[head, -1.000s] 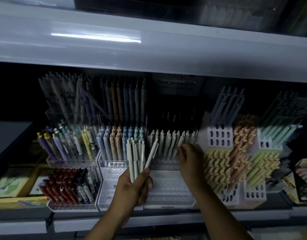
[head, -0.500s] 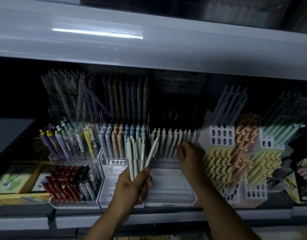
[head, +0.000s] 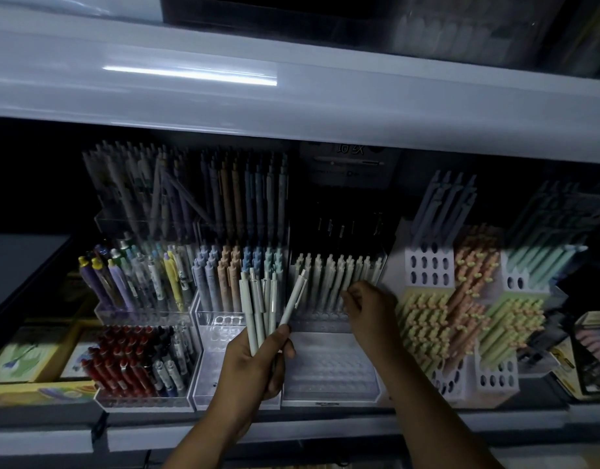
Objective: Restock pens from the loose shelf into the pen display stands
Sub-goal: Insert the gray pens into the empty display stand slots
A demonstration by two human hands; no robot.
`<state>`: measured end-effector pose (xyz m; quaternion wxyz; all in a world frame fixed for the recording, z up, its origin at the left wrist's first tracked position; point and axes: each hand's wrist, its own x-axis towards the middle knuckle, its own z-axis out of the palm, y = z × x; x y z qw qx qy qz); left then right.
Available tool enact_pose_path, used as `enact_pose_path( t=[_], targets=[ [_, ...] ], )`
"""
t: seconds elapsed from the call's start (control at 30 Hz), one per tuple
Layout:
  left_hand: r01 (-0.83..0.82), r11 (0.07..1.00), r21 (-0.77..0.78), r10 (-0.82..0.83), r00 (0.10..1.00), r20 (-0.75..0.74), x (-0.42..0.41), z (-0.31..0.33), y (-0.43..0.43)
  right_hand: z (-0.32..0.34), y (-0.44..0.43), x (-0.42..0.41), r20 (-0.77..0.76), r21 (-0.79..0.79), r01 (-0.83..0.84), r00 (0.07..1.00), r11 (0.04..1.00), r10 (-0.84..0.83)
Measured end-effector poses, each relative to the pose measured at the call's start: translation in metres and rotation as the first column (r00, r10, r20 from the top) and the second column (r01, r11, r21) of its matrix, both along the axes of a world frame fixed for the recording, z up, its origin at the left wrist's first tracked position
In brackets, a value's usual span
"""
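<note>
a broad white shelf board (head: pixel 292 96) spans the top of the view, and the dim pen shelf lies below it. several display stands sit side by side along that shelf. at the left is a clear tiered stand (head: pixel 143 397) with red and mixed pens. next to it a second clear stand (head: pixel 220 367) has blue, peach and grey pens in its back rows. then comes the clear middle stand (head: pixel 329 370), and at the right a white perforated stand (head: pixel 430 269) packed with yellow, peach and green pens. the middle stand carries one row of pale pens (head: pixel 325 279) upright on its upper tier, and its lower tiers show open holes. the left hand (head: pixel 254 363) is in front of the two clear stands, gripping a bundle of pale grey-green pens (head: pixel 254 309) upright, one splayed out to the right. the right hand (head: pixel 369 316) is at the base of the row of pale pens with its fingers curled. i cannot tell whether it pinches a pen.
</note>
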<state>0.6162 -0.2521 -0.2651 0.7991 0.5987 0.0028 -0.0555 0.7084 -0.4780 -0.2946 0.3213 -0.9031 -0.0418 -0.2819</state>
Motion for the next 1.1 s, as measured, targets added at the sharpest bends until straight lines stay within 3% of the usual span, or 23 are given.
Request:
enact_pose_path(
  t=[0.17,0.33,0.4,0.5,0.6,0.8,0.93,1.0,1.1],
  targets=[
    [-0.003,1.0,0.004,0.003,1.0,-0.007,-0.002,0.002,0.001,0.001,0.007,-0.013,-0.081,0.026,0.045,0.996,0.999,-0.043],
    [0.0,1.0,0.027,0.0,1.0,0.005,-0.002,0.003,0.0,0.02,0.032,-0.048,-0.139,0.183,0.075,0.989,0.98,-0.05],
    [0.008,0.999,0.035,-0.008,1.0,0.015,-0.002,0.002,0.0,0.032,0.042,-0.057,-0.206,0.354,-0.044,0.971,0.934,0.124],
    [0.013,0.999,0.051,-0.015,0.999,0.031,-0.002,0.002,-0.004,0.05,0.055,-0.067,-0.231,0.612,-0.22,0.869,0.76,0.438],
    [0.023,0.998,0.061,-0.026,0.998,0.048,-0.003,0.003,-0.006,0.051,0.065,-0.071,-0.222,0.66,-0.276,0.817,0.699,0.533],
    [0.065,0.993,0.103,-0.068,0.997,0.029,-0.004,0.006,-0.006,0.046,0.064,-0.071,-0.191,0.734,-0.209,0.85,0.646,0.491],
    [0.066,0.994,0.089,-0.066,0.998,-0.003,-0.005,0.006,-0.005,0.055,0.049,-0.064,-0.079,0.832,-0.107,0.949,0.544,0.306],
    [0.051,0.995,0.084,-0.05,0.999,-0.013,-0.004,0.007,-0.004,0.056,0.034,-0.057,-0.014,0.753,-0.092,0.988,0.651,0.156],
    [0.017,0.997,0.072,-0.016,1.0,-0.014,-0.003,0.006,-0.003,0.045,0.01,-0.041,0.078,0.402,0.022,0.995,0.916,-0.059]
  ],
)
